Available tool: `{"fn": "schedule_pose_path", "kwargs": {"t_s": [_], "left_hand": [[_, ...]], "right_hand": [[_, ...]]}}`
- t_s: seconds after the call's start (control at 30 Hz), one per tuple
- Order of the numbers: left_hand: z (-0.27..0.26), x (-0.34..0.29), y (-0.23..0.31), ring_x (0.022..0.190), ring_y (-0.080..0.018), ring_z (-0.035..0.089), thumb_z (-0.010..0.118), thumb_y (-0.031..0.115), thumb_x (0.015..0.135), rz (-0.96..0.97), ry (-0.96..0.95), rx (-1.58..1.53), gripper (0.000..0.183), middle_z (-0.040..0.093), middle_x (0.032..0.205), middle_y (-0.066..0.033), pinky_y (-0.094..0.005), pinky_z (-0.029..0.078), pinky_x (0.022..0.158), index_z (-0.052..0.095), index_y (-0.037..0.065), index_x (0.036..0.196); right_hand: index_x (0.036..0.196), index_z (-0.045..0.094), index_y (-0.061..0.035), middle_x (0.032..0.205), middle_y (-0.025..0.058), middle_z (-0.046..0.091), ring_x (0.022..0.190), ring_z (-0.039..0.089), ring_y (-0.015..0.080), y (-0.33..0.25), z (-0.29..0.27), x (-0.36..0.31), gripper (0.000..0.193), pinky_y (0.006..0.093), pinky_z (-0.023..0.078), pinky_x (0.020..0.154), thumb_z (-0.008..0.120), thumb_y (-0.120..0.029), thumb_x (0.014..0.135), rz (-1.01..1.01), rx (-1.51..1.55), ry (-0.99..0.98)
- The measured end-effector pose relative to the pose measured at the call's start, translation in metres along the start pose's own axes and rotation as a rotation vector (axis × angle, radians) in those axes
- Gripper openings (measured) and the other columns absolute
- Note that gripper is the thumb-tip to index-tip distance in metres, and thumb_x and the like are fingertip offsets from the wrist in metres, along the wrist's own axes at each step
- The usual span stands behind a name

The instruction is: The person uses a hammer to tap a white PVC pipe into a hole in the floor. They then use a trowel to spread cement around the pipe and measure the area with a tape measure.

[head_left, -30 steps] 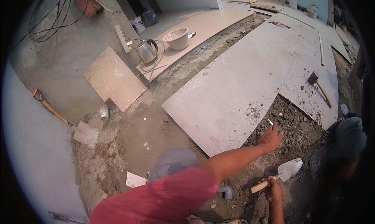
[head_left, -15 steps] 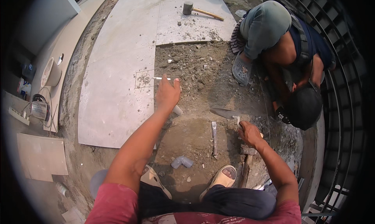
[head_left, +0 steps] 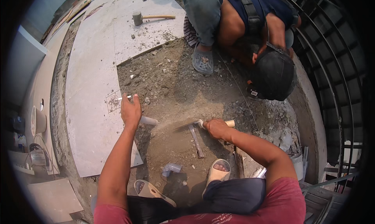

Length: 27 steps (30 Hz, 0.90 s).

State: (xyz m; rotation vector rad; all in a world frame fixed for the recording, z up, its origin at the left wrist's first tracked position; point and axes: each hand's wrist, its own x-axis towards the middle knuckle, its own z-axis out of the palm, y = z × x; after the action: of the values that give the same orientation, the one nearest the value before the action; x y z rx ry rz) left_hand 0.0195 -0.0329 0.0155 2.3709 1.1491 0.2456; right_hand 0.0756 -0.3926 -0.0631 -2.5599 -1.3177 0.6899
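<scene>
My right hand [head_left: 217,128] is closed around the light handle of a trowel [head_left: 187,125]. The blade points left, low over the sandy ground by the upper end of a flat metal chisel [head_left: 196,141]. My left hand [head_left: 131,111] has a thin white cigarette [head_left: 124,98] between its fingers, above the edge of the pale boards. Beside that hand a grey pipe [head_left: 149,121] sticks out over the sand. A grey plastic elbow fitting [head_left: 172,168] lies between my feet.
A co-worker in a black cap [head_left: 273,73] crouches at the right near a taut string [head_left: 238,85]. A mallet [head_left: 138,18] rests on the large pale boards [head_left: 91,91]. Broken rubble [head_left: 156,75] covers the ground ahead. Dark metal bars [head_left: 332,60] stand far right.
My view has turned, so the scene sits further left. The trowel has moved left from beyond the chisel to its upper end. My left hand still holds the cigarette.
</scene>
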Motion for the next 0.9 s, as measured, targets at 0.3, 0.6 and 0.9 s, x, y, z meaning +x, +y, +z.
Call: {"fn": "schedule_pose_path", "kwargs": {"t_s": [0.3,0.6,0.9], "left_hand": [[0.007,0.009,-0.003,0.118,-0.0391,0.055,0.051,0.047,0.094,0.074,0.044,0.034,0.067,0.057,0.127,-0.0263,-0.0436,0.042,0.100,0.046,-0.004,0.137],[0.016,0.014,-0.026,0.107,-0.0369,0.060,0.052,0.046,0.094,0.158,0.065,-0.007,0.067,0.062,0.116,-0.0240,-0.0430,0.044,0.094,0.046,-0.006,0.136],[-0.015,-0.001,0.001,0.116,-0.0403,0.055,0.058,0.043,0.090,0.119,0.051,-0.014,0.071,0.055,0.126,-0.0297,-0.0441,0.042,0.101,0.044,-0.011,0.134]], "right_hand": [[0.097,0.063,0.0023,0.094,0.0240,0.068,0.091,0.065,0.0434,-0.022,-0.034,-0.051,0.024,0.0494,0.051,0.081,0.059,-0.013,0.079,-0.012,0.332,-0.032],[0.100,0.067,0.0064,0.096,0.0287,0.067,0.092,0.065,0.0436,0.025,0.011,-0.001,0.048,0.0477,0.051,0.082,0.058,-0.036,0.078,0.134,0.543,0.047],[0.099,0.072,0.0003,0.102,0.0216,0.070,0.096,0.067,0.0381,-0.033,-0.029,-0.017,0.044,0.0459,0.053,0.082,0.068,-0.038,0.078,-0.028,0.063,-0.519]]}}
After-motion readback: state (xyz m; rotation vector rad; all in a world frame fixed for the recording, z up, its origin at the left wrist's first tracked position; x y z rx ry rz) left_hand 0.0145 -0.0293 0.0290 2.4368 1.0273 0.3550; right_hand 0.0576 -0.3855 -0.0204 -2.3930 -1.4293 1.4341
